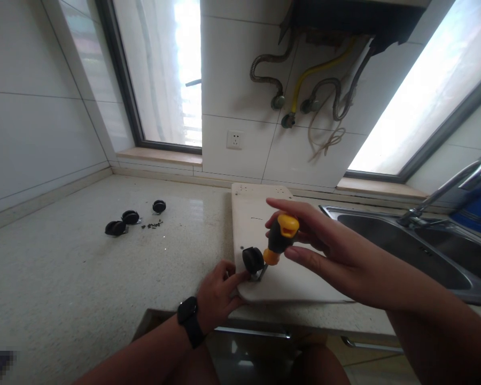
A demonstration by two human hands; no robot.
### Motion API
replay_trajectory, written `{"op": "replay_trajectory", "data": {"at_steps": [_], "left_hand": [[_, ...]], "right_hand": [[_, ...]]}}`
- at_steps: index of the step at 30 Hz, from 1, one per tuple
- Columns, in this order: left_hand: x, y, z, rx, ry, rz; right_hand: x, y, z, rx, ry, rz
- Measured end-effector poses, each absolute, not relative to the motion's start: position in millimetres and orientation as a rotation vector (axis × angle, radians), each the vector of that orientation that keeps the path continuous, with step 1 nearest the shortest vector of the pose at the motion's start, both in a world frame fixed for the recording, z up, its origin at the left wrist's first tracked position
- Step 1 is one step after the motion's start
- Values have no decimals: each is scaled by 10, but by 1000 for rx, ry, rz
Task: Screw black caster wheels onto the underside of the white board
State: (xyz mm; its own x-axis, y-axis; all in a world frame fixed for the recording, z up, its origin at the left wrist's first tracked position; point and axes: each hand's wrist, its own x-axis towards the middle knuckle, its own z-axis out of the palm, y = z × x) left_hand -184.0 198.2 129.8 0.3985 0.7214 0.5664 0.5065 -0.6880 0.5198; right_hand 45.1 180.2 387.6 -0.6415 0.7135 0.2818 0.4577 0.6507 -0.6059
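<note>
A black caster wheel [253,259] with a metal base stands on the near left corner of a pale board [304,275]. My left hand [220,289], with a black watch on the wrist, is closed at that corner, its fingertips pressed on the caster's base and the board's edge. My right hand [324,240] has its thumb and fingers around the handle of a yellow and black screwdriver [281,235], the index finger stretched out. The screwdriver's shaft points down at the caster's base. Its tip and any screw under it are too small to make out.
Several more black casters [130,216] lie on the speckled counter [76,278] at left, beside a scatter of small dark screws [153,225]. A steel sink [401,251] with a faucet [444,192] is at right. Hoses [304,80] hang on the tiled wall above a socket [235,140].
</note>
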Motion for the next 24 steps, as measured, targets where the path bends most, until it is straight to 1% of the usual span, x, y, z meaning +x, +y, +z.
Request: {"op": "replay_trajectory", "data": {"at_steps": [14,20,24], "left_hand": [[-1835,1996,1326,2369,1056,1216],[-1835,1999,1301,2367,1065,1203],[-1829,1991,1298,2362,1060,1210]], "right_hand": [[332,1785,3816,-1152,-2107,318],[273,1776,3809,-1223,-2012,270],[286,1804,3782,-1249,-1981,292]]}}
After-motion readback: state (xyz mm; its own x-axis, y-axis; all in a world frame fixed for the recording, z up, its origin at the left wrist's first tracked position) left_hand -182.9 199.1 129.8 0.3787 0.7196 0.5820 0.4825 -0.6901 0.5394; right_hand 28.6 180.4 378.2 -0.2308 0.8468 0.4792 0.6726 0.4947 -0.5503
